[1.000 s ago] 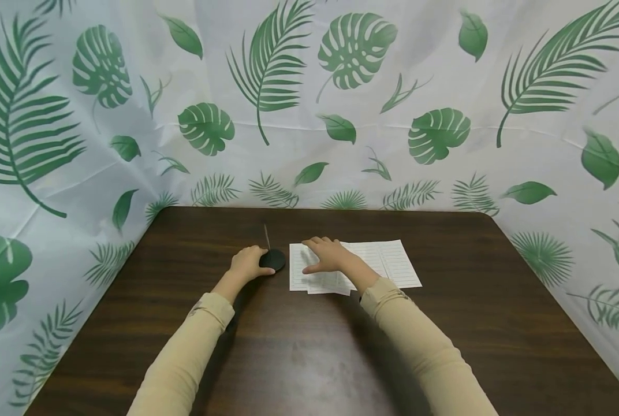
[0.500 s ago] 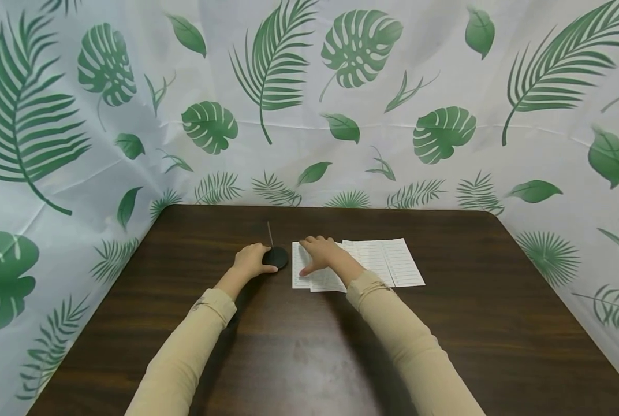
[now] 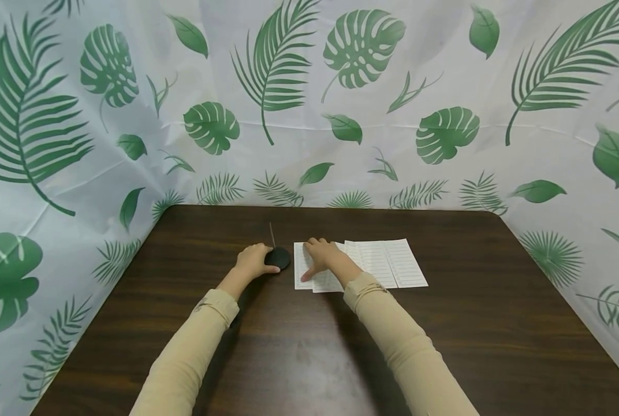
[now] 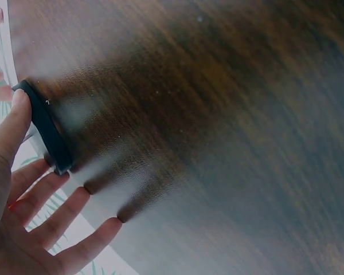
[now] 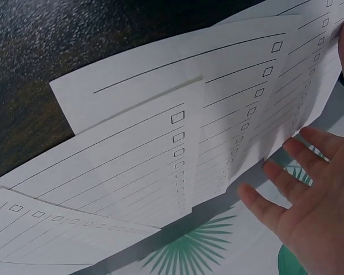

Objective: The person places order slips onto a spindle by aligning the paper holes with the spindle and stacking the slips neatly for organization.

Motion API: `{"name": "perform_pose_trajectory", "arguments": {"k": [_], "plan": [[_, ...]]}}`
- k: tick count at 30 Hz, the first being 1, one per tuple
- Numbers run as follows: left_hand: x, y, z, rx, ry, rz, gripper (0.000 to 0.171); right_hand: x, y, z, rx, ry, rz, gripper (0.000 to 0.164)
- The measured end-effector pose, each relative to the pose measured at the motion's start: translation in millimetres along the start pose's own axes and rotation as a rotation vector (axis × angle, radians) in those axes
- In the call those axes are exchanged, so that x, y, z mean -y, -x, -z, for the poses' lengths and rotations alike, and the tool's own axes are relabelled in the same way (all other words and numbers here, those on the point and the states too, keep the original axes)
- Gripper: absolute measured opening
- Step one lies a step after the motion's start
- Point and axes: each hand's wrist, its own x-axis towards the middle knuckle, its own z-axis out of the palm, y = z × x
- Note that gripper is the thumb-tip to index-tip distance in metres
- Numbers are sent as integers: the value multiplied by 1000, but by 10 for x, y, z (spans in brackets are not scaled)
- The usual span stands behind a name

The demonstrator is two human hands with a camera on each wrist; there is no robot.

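Note:
My left hand [image 3: 251, 263] pinches the edge of a paper spike [image 3: 279, 260], a round black base with a thin upright rod. In the left wrist view, the thumb lies on one side of the black base [image 4: 50, 132] and the forefinger touches the other, with the remaining fingers spread. Just to the right, my right hand [image 3: 324, 254] is over the left end of a row of white lined checklist sheets [image 3: 379, 260], its fingers and thumb spread. The right wrist view shows printed lines and small check boxes on the overlapping sheets [image 5: 126, 157], with the fingertips at their far edge.
Everything rests on a dark wood-grain table [image 3: 289, 358]. Behind and beside it hangs a white curtain [image 3: 289, 75] printed with green leaves. The sheets partly overlap in a row running to the right.
My right hand and forearm have shifted slightly left and lower over the leftmost sheets. The left hand keeps its hold on the spike's base. The head view has moved a little.

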Motion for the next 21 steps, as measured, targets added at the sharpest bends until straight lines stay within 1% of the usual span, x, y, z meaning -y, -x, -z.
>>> {"name": "perform_pose_trajectory", "arguments": {"k": [4, 8, 13, 21], "plan": [[-16, -8, -6, 4, -2, -3, 67, -7, 21, -4, 1, 18, -11, 104], [-30, -3, 2, -1, 17, 0, 66, 1, 35, 9, -13, 19, -8, 107], [-32, 16, 22, 4, 29, 12, 66, 19, 28, -3, -16, 14, 0, 107], [-17, 17, 8, -2, 28, 2, 66, 33, 26, -18, -22, 18, -18, 102]]}}
